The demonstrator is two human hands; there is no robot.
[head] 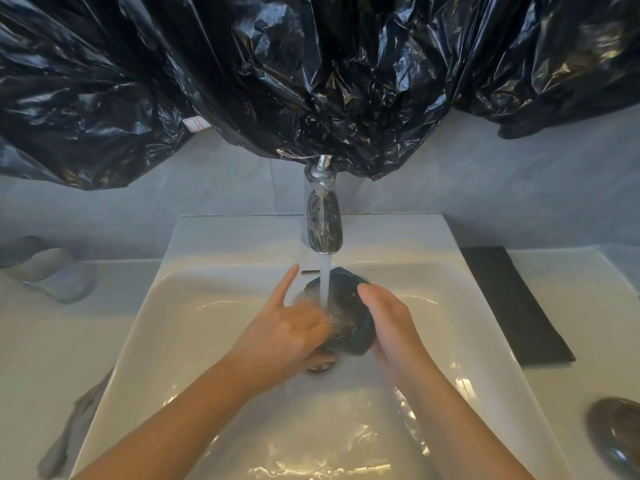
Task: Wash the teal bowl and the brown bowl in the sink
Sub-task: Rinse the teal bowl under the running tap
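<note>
The teal bowl (358, 336) is tilted on its side in the white sink (138, 327), under the water running from the tap (323, 216). My right hand (388, 323) grips the bowl's outer wall from the right. My left hand (287, 330) reaches over the near rim, its blurred fingers inside the bowl, its thumb beneath and its index finger pointing straight up. The brown bowl (620, 434) sits on the counter at the lower right, cut off by the frame edge.
A black mat (512, 306) lies on the counter right of the sink. At the left are a grey cloth (69, 434) and a clear glass object (48, 271). Black plastic sheeting (311, 81) hangs over the wall above the tap. Water pools in the basin.
</note>
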